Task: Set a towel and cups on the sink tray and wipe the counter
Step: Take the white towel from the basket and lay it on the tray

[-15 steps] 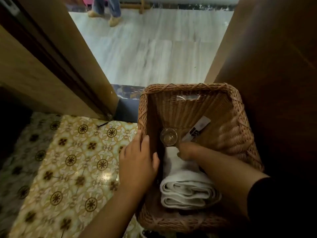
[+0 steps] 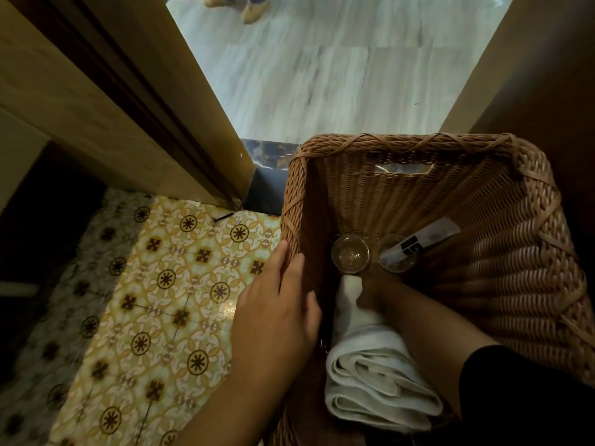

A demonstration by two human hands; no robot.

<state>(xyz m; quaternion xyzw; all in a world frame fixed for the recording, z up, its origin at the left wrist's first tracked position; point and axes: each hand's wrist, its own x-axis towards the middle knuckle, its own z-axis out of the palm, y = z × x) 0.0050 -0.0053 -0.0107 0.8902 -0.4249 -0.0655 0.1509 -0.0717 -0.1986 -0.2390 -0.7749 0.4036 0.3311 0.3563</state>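
Towel (image 2: 376, 378) folded white is lying nearest me in the bottom of the wicker basket (image 2: 502, 284), along its left side, and my right forearm is crossing over it. I am reaching my right hand (image 2: 373, 294) deep into the basket, just behind the two glass cups; its fingers are sunk in shadow against the towel's far end, so I cannot tell whether they are spread or pinching anything. My left hand (image 2: 277, 317) is lying flat and spread on the outside of the basket's left wall, fingers together and pointing away from me, thumb hooking over the rim, bracing the basket.

Just beyond my right hand the left cup (image 2: 350, 254) is standing upright, mouth up, and the right cup (image 2: 396, 254) is standing beside it, nearly touching, with a white packet (image 2: 428, 238) leaning into it. Further off I am seeing the patterned floor tiles (image 2: 167, 284) at my left, a wooden door (image 2: 106, 101), and pale floor (image 2: 322, 75) past the threshold, where someone's shoes (image 2: 254, 9) are showing.

I am judging this as the very start: gathering supplies, nothing yet on the sink tray, which is not in sight. Next I am needing a firm grip on the towel or a cup, lifting straight up so the glasses are not knocking together
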